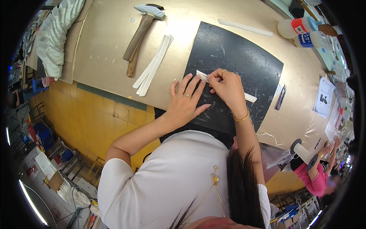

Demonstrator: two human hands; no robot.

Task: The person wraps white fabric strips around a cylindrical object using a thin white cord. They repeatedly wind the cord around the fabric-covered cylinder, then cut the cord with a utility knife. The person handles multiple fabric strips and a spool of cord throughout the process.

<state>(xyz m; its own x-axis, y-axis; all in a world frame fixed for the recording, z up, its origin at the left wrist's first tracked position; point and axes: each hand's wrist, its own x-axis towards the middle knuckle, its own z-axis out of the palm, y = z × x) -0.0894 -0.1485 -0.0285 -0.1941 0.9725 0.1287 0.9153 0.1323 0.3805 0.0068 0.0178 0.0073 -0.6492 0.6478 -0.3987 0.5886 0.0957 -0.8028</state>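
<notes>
A narrow white strip point(250, 97) lies slantwise on the black mat point(236, 45), its middle hidden under my hands. My left hand point(183, 100) rests with fingers spread, the fingertips on or beside the strip's left end. My right hand point(227, 88) is bent over the strip, thumb and fingers pinched together at it close to the left fingertips. Whether something small sits in that pinch cannot be seen. Left of the mat, several more white strips point(154, 68) lie in a loose bundle on the table.
Two wooden-handled hammers point(138, 36), one head cloth-wrapped, lie at the far left. Another pale strip point(246, 27) lies beyond the mat. Small snips point(281, 97) sit to its right, with bottles point(299, 26), papers point(324, 97) and a spool point(304, 152) farther right. A person in pink point(310, 177) works nearby.
</notes>
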